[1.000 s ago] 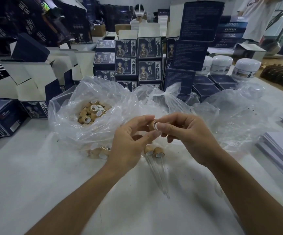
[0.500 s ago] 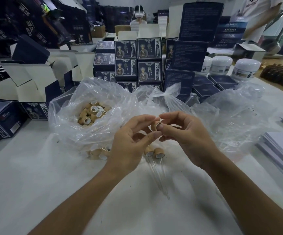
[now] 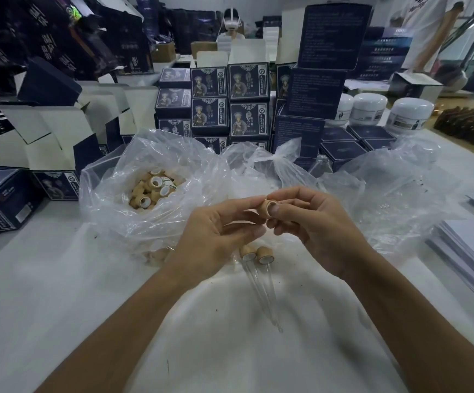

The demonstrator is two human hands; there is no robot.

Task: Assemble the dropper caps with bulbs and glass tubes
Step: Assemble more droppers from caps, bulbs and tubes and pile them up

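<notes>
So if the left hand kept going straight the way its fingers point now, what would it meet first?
Almost at once, the wooden cap pinched in the right hand: the left hand points up and to the right, its fingertips already at the cap. Whether they touch it is unclear in this single view.

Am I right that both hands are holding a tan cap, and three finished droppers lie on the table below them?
Not quite: the head view shows two finished droppers on the table, not three. Both the left hand and right hand do hold one tan cap.
</notes>
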